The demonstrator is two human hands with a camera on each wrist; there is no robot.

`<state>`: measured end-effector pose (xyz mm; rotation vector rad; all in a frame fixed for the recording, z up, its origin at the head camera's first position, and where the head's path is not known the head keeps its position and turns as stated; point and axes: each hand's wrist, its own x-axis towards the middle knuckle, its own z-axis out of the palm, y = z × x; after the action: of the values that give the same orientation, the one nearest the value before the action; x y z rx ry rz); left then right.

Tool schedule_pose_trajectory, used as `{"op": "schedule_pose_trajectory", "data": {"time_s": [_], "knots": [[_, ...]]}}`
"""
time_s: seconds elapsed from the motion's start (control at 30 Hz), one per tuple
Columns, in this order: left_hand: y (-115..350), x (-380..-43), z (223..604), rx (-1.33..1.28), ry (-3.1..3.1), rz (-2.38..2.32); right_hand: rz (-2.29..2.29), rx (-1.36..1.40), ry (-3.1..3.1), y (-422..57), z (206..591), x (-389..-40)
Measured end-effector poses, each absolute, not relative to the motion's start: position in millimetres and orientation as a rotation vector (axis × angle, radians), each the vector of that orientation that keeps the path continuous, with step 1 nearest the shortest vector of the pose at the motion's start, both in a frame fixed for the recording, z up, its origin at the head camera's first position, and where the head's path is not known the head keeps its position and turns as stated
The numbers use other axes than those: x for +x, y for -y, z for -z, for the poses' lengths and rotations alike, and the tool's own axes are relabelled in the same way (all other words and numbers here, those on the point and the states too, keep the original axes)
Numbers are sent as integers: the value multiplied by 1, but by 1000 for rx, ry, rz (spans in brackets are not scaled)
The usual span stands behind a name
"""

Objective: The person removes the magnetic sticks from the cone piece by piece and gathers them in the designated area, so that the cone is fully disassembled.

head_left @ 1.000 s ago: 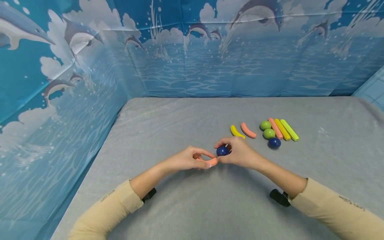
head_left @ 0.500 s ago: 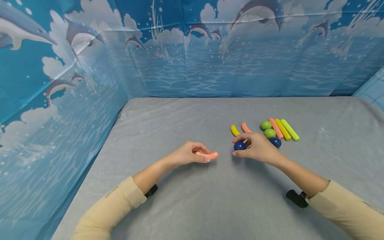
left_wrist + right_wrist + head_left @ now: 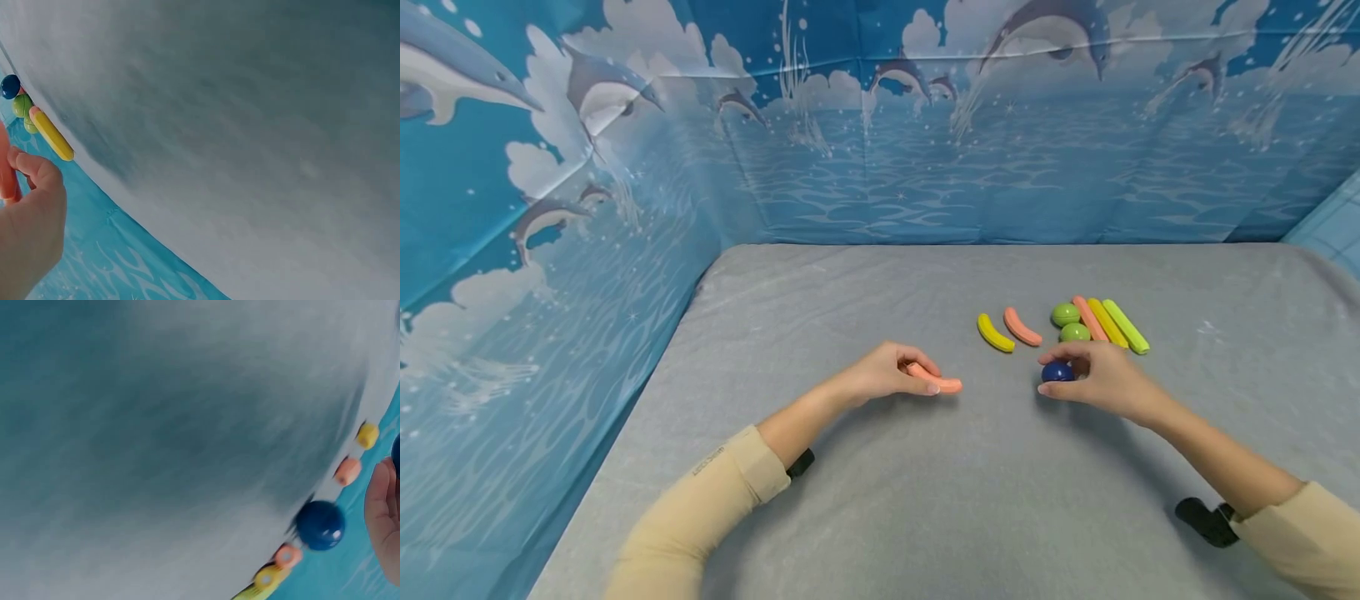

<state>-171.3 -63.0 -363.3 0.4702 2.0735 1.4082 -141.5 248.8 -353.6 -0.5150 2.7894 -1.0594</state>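
In the head view my left hand pinches a curved salmon-pink piece, shaped like a small banana, just above the grey cloth. My right hand grips a glossy dark blue egg-shaped piece between thumb and fingers. A second blue piece rests on the cloth in the right wrist view; from the head it is hidden behind my right hand. Beyond that hand lie two green egg-shaped pieces. Beside them are a pink stick, a yellow stick and a lime stick.
A curved yellow piece and another curved pink piece lie between the hands, farther back. Grey cloth covers the table. A blue dolphin-print curtain hangs behind it and along the left side.
My right hand has moved right with the blue egg-shaped piece, away from my left hand. The left hand has shifted slightly right and back, still holding the curved pink piece.
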Motion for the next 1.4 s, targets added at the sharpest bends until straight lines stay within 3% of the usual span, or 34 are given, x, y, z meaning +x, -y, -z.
{"op": "schedule_pose_trajectory", "data": {"time_s": [0.43, 1.4], "knots": [[44, -191, 367, 291, -2072, -1467, 971, -378, -2827, -279, 361, -136], [2, -225, 366, 114, -2164, -1410, 844, -319, -2867, -288, 370, -140]]}}
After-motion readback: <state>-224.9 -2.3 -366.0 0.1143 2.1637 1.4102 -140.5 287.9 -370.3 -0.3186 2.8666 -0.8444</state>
